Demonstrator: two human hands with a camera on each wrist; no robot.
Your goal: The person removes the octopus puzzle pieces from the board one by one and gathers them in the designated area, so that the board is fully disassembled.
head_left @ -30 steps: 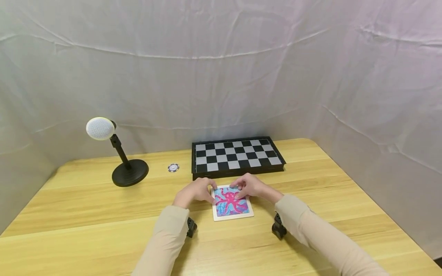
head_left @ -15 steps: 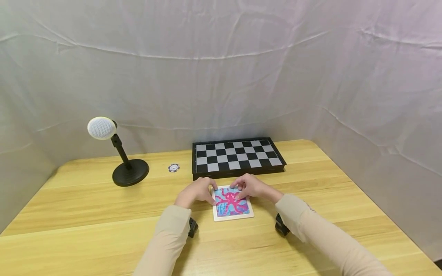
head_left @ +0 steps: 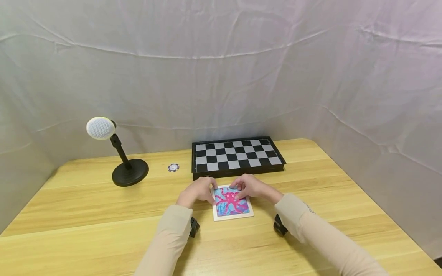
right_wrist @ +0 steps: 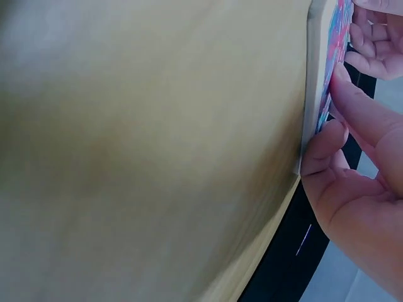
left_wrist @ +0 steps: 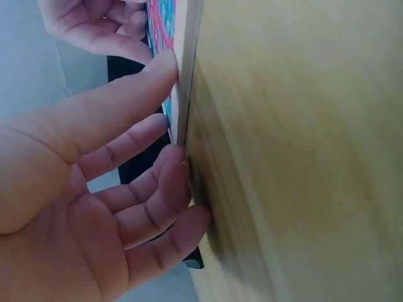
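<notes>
A square board (head_left: pixel 232 209) in a white frame, bearing a pink octopus picture on blue and purple, lies on the wooden table in the head view. My left hand (head_left: pixel 198 191) holds its left edge, thumb on the rim beside the picture and index finger near the far left corner. In the left wrist view that thumb (left_wrist: pixel 160 69) presses on the board's face while the other fingers curl beside the edge. My right hand (head_left: pixel 253 187) holds the far right part; its thumb (right_wrist: pixel 352 94) rests on the picture, the other fingers bent at the edge.
Just behind the board lies a black-and-white chessboard (head_left: pixel 238 156) in a black case. To its left are a poker chip (head_left: pixel 173 167) and a round white-headed microphone (head_left: pixel 100 128) on a black stand (head_left: pixel 129 172). Pale cloth (head_left: pixel 221 76) hangs behind the table.
Both hands keep their places on the octopus board, with only tiny shifts of the wrists. The board and the other things stay where they were.
</notes>
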